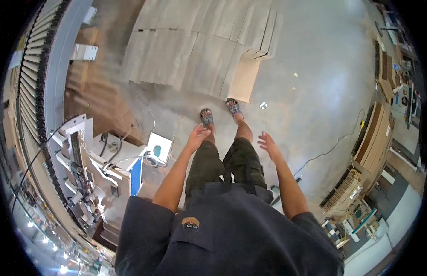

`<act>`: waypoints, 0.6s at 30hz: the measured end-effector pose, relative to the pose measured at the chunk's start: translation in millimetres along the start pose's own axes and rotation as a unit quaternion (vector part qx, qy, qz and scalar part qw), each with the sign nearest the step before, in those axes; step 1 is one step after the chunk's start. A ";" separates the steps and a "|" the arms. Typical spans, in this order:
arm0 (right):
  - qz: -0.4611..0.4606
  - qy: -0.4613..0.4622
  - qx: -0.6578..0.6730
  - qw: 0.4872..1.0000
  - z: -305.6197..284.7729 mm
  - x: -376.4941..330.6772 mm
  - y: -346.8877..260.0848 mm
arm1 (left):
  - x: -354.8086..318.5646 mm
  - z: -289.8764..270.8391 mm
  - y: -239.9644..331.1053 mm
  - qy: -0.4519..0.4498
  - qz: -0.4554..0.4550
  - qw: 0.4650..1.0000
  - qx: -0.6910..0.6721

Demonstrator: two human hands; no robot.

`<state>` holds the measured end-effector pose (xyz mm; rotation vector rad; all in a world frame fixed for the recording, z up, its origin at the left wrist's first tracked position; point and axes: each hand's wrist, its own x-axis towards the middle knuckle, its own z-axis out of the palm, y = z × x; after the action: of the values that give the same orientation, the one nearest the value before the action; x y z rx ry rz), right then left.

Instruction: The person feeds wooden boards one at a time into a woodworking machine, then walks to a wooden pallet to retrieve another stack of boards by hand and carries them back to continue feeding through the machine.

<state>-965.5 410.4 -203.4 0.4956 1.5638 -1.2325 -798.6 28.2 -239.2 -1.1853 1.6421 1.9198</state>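
Observation:
My left hand (198, 135) hangs in the air in front of my left leg, its fingers loosely bent and apart, with nothing in it. To the other side, my right hand (267, 143) is held beside my right leg, fingers spread and empty. Neither hand touches anything. Ahead of my feet lie stacked flat cardboard sheets (176, 57) in rows on the floor. At their near right corner a lighter tan cardboard panel (244, 79) shows, close to my right sandal (233, 106).
A roller conveyor (31, 78) with a grey side rail runs along the left. Nearer stands a machine frame with a white box (157, 148) and hoses. On the right, a cable (331, 149) crosses the floor by stacked cardboard (373, 133). A small white scrap (263, 105) lies on the floor.

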 end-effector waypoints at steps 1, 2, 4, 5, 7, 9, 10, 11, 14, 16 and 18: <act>0.014 -0.045 -0.041 0.998 4.6 22.4 -23.0 | 9.3 9.1 -13.4 0.001 -0.009 1.000 -0.006; 0.019 -0.077 -0.079 0.994 1.2 48.6 -38.4 | 21.1 21.3 -23.0 0.003 -0.025 0.999 -0.020; 0.017 -0.114 -0.191 0.975 -2.8 109.3 -71.0 | 54.1 42.5 -38.2 0.038 -0.029 0.999 0.003; 0.017 -0.115 -0.263 0.958 -9.2 135.9 -82.1 | 71.0 54.7 -40.7 0.015 -0.053 0.997 -0.044; 0.033 -0.180 -0.222 0.958 12.0 176.3 -107.7 | 79.7 59.6 -70.7 0.045 -0.085 0.984 -0.148; 0.053 -0.170 -0.135 0.975 22.3 226.8 -126.8 | 100.3 79.6 -93.6 0.094 -0.090 0.965 -0.229; 0.060 -0.160 -0.094 0.981 31.0 246.8 -130.1 | 109.1 87.6 -104.6 0.097 -0.095 0.959 -0.248; 0.048 -0.151 -0.054 0.986 42.7 261.6 -150.1 | 123.6 90.7 -102.8 0.100 -0.081 0.956 -0.265; 0.067 -0.080 0.074 0.992 70.1 302.4 -168.0 | 160.7 119.8 -117.6 0.113 -0.062 0.951 -0.280; 0.075 -0.042 0.071 0.994 70.2 323.6 -174.2 | 189.0 145.4 -111.9 0.103 -0.005 0.943 -0.318; 0.054 0.012 0.127 0.990 83.4 347.9 -167.4 | 218.3 153.3 -120.2 0.100 -0.001 0.945 -0.312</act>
<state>-1192.4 180.4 -430.6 0.7523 1.3877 -1.3541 -896.3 148.9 -487.2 -1.6517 1.1258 2.4816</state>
